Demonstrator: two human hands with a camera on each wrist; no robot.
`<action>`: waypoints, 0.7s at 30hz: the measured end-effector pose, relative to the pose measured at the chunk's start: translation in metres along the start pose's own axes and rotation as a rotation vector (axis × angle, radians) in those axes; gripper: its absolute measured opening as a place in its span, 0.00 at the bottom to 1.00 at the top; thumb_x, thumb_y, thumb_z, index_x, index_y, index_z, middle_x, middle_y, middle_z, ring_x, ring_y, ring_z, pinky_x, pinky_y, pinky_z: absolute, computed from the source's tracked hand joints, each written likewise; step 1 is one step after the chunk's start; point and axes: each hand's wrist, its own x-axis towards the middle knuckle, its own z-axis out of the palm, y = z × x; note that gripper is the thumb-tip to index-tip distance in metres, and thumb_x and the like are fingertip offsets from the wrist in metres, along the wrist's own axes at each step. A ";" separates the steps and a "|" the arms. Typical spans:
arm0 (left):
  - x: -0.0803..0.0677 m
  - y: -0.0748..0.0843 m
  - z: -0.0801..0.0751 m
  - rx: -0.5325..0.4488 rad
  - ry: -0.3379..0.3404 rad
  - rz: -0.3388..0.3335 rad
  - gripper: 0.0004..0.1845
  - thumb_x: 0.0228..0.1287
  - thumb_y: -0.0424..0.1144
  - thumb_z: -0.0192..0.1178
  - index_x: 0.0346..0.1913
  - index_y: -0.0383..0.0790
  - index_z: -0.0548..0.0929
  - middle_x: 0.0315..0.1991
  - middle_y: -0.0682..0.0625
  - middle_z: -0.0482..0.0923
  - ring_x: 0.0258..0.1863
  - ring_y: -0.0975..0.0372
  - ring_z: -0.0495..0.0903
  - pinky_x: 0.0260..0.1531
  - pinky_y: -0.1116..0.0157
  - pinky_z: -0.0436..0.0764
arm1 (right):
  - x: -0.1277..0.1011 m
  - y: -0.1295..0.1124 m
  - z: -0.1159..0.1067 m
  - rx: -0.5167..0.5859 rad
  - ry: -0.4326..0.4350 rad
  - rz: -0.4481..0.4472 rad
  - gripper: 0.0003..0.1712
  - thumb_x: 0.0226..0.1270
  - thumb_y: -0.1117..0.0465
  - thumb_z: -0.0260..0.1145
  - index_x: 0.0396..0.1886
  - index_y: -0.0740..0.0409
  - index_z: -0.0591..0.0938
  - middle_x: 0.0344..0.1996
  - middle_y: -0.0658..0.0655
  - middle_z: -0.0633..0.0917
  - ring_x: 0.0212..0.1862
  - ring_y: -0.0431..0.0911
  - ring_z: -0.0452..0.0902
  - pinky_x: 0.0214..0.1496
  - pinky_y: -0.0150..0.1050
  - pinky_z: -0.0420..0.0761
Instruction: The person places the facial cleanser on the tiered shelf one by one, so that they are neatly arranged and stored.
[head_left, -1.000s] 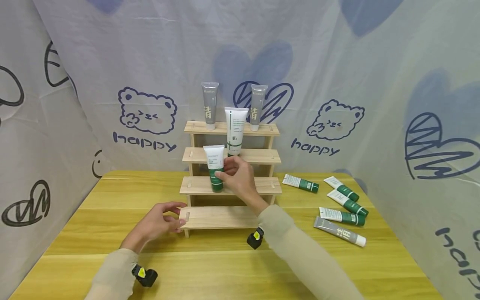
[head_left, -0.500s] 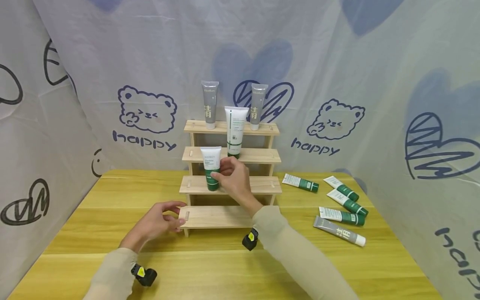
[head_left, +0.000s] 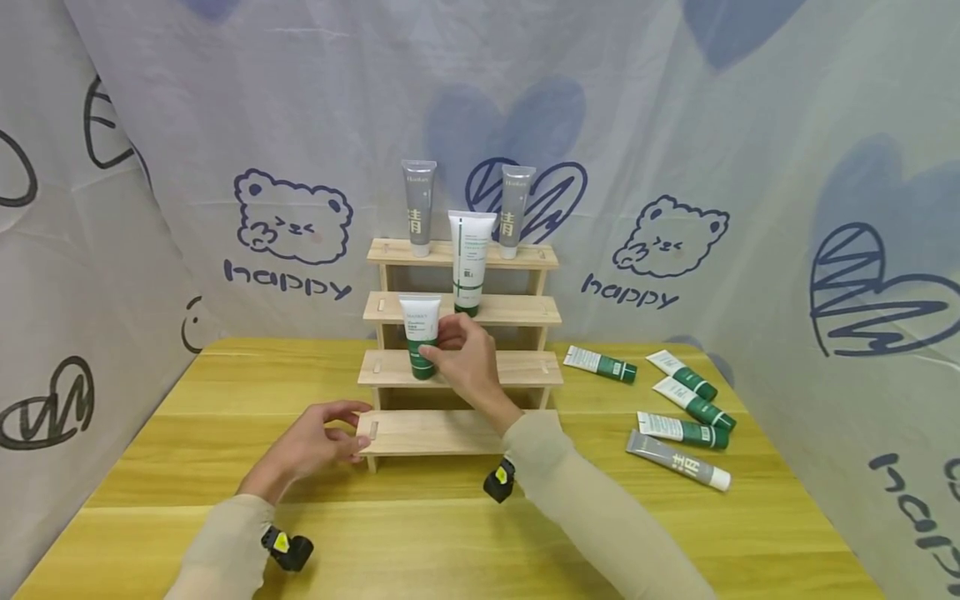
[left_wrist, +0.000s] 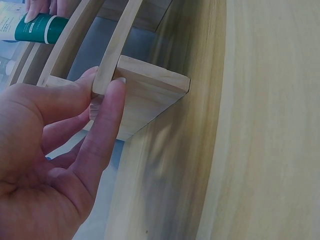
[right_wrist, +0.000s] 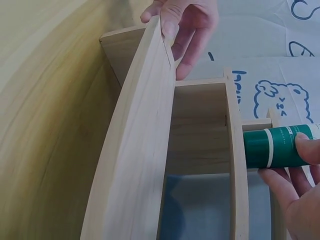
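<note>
Keep right hand (head_left: 467, 357) fingers pinching green-capped tube (head_left: 421, 336) upright, cap down on second step (head_left: 525, 368); left hand (head_left: 313, 443) fingers loosely spread, steadying rack's bottom-left corner (head_left: 369, 431).

The head camera is looking forward and down from above the table, taking in the whole stepped wooden rack (head_left: 461, 367) at mid-frame from a moderate distance. The left wrist camera is sitting very close, facing along the lowest step's left corner (left_wrist: 145, 95). The right wrist camera is looking from close below across the rack's shelves toward the backdrop. Both wrist views are sharing the green-and-white tube (right_wrist: 280, 146) and that lowest step
</note>
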 end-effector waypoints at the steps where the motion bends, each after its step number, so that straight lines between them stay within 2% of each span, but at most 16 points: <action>1: 0.000 0.000 0.000 -0.003 -0.001 -0.001 0.32 0.56 0.37 0.68 0.64 0.41 0.71 0.53 0.38 0.68 0.36 0.57 0.83 0.37 0.58 0.87 | 0.000 0.000 0.000 -0.001 -0.003 0.001 0.20 0.51 0.65 0.75 0.44 0.59 0.78 0.39 0.57 0.85 0.41 0.47 0.82 0.47 0.34 0.84; 21: 0.001 -0.002 -0.001 0.000 -0.007 0.006 0.32 0.57 0.38 0.68 0.65 0.41 0.70 0.54 0.38 0.68 0.37 0.57 0.83 0.37 0.58 0.87 | -0.003 0.004 -0.003 -0.006 -0.049 -0.001 0.20 0.54 0.62 0.74 0.47 0.58 0.80 0.42 0.56 0.85 0.44 0.48 0.82 0.48 0.34 0.84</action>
